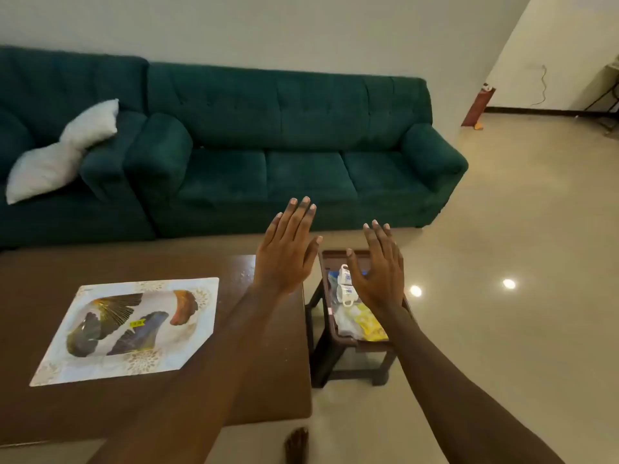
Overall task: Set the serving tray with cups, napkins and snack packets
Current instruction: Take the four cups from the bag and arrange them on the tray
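While both arms reach forward, left hand and right hand are spread, holding nothing. Cups sit in the brown tray below.

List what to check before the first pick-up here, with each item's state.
1. Both hands free: ok. The left hand and right hand are open and hold nothing.
2. Cups reachable: ok. Two white cups lie in the brown bin on the stool, below the right hand.
3. Snack packet present: ok. A yellow packet lies in the bin.
4. Napkins present: cannot tell. Something white beside the packet is unclear.
5. Tray ready: cannot tell. Only a patterned mat lies on the table; whether it is the tray is unclear.
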